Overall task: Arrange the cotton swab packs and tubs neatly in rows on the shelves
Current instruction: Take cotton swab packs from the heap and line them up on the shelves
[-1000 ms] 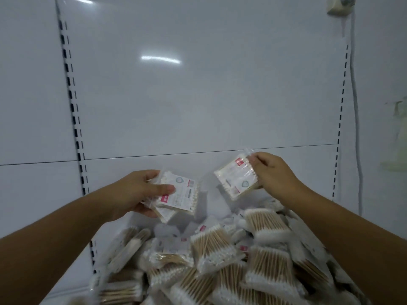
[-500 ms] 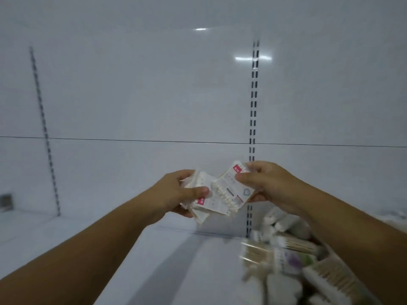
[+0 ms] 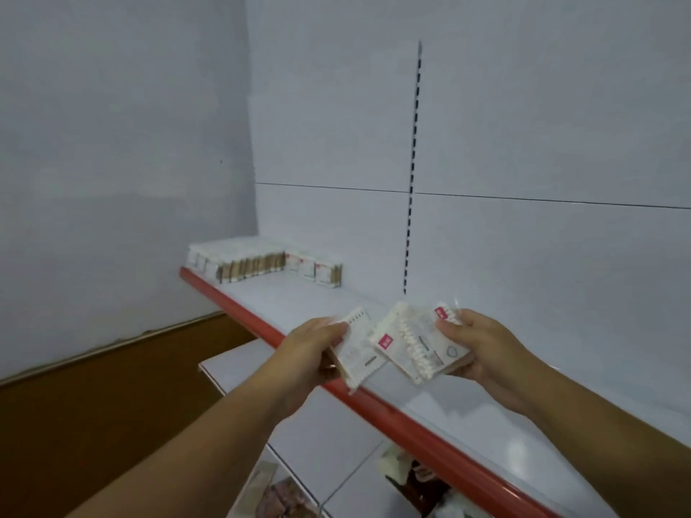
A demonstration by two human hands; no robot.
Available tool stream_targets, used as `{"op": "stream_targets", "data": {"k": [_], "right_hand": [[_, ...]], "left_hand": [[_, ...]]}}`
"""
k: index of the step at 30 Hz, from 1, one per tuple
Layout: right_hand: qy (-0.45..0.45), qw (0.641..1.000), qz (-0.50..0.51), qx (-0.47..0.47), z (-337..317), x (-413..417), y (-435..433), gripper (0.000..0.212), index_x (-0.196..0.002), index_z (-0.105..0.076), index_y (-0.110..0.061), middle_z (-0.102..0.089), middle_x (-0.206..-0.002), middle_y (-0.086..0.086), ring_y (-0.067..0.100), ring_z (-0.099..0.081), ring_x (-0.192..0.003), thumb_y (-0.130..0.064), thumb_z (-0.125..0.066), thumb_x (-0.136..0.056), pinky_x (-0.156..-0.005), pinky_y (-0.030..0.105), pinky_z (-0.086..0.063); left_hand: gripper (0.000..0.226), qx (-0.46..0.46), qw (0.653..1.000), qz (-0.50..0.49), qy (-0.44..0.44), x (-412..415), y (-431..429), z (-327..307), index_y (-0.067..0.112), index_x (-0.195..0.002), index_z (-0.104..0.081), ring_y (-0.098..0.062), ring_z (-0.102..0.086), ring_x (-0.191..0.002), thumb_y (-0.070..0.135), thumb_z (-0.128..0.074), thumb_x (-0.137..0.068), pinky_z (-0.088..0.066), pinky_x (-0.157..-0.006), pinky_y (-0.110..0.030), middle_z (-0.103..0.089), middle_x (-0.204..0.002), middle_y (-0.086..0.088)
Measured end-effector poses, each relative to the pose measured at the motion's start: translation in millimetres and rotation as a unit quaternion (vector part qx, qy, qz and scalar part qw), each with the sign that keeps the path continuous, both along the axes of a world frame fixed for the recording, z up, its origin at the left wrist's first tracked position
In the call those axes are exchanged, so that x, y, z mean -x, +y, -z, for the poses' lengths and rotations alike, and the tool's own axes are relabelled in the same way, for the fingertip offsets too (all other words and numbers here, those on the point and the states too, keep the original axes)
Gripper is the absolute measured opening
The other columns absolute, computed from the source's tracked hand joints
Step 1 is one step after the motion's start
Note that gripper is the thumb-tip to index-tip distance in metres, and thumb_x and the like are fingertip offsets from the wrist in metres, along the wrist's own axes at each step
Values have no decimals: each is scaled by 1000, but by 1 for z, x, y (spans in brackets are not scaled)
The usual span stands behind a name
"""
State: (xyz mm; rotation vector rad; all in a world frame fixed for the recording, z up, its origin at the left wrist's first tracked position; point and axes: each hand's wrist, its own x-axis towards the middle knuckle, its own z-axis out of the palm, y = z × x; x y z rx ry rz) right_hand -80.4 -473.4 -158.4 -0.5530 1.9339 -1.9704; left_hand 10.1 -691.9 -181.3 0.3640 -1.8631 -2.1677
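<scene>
1. My left hand (image 3: 314, 349) hangs right over the red edge (image 3: 374, 398) of the shelf (image 3: 497, 372). It is closed around a small stack of cotton swab packs (image 3: 361, 355), thumb on top and the other fingers tucked underneath.
2. That stack sticks out of the hand across the red edge, its far end tilted up.
3. My right hand (image 3: 482, 349) is just behind the red edge, above the white shelf board. It pinches a second bundle of packs (image 3: 415, 342), thumb pressed on the corner with a red label and the fingers curled below.
4. The second bundle is fanned out, a line of white swab tips showing along one pack. It is close to the left-hand stack, but I cannot tell whether they touch.
5. At the far end of the red edge, a row of packs (image 3: 258, 265) stands upright on the shelf, packed side by side up to the corner.
6. Behind the red edge, a slotted rail (image 3: 410, 203) runs up the white back panel.
7. Below the red edge is a lower shelf (image 3: 329, 428), with some loose packs (image 3: 415, 476) lying in shadow; they are too blurred to count.
</scene>
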Motion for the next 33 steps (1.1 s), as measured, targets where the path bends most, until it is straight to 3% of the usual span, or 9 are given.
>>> {"op": "stream_targets", "data": {"k": [7, 11, 14, 17, 20, 23, 27, 33], "right_hand": [[-78, 995, -21, 65, 17, 68, -106, 31, -112, -58, -4, -72, -95, 18, 26, -70, -76, -23, -57, -88, -59, 36, -59], [-61, 996, -45, 56, 21, 113, -174, 34, -108, -61, -4, -72, -97, 19, 29, -71, -77, -27, -58, -84, -59, 37, -59], [-49, 997, -51, 32, 18, 146, -221, 34, -108, -61, -5, -72, -98, 19, 30, -71, -81, -29, -57, -85, -62, 39, -58], [-55, 998, -19, 31, 28, 182, -265, 29, -112, -59, -4, -72, -99, 19, 33, -71, -86, -25, -56, -92, -65, 41, -58], [-71, 996, 36, 42, 45, 213, -305, 27, -113, -58, -4, -72, -98, 20, 35, -70, -85, -23, -56, -94, -69, 44, -57], [-89, 990, 83, 67, 63, 232, -347, 26, -112, -57, -6, -68, -103, 23, 33, -69, -79, -24, -58, -93, -58, 39, -58], [-63, 983, 158, 66, 86, 248, -389, 18, -109, -57, -6, -69, -86, 15, 25, -68, -65, -18, -54, -96, -52, 36, -55], [-113, 957, 227, 144, 89, 254, -396, 17, -100, -55, -1, -68, -73, 15, 23, -66, -55, -15, -52, -91, -45, 33, -55]], "left_hand": [[25, -2, 998, -53, -21, 21, -135, 10, 11, -115, -61, -29, -70, -95, 27, -55, -97, -58, -78, -40, -73, -103, -12], [26, 13, 999, -27, -41, 69, -207, 4, 6, -117, -59, -30, -71, -95, 13, -61, -92, -59, -81, -41, -73, -103, -14], [26, 71, 993, -40, -83, 102, -256, -3, 4, -112, -60, -31, -72, -90, 0, -65, -87, -59, -81, -46, -72, -104, -17], [20, 210, 970, -86, -90, 131, -306, -8, 13, -103, -63, -24, -71, -87, 4, -68, -86, -61, -69, -35, -70, -100, -9], [12, 434, 890, -98, -95, 165, -349, -12, 22, -92, -66, -6, -61, -79, 15, -72, -85, -51, -66, -21, -65, -84, 10], [21, 587, 801, -71, -98, 218, -383, -19, 20, -106, -69, -10, -58, -83, 20, -71, -85, -45, -69, -21, -64, -90, 8], [22, 681, 730, -15, -51, 299, -413, -28, 21, -106, -66, -19, -58, -98, 15, -64, -85, -48, -81, -28, -64, -107, 2], [23, 796, 595, 113, 4, 407, -429, -33, 14, -108, -57, -23, -57, -102, 8, -59, -86, -42, -76, -29, -60, -111, -5]]}}
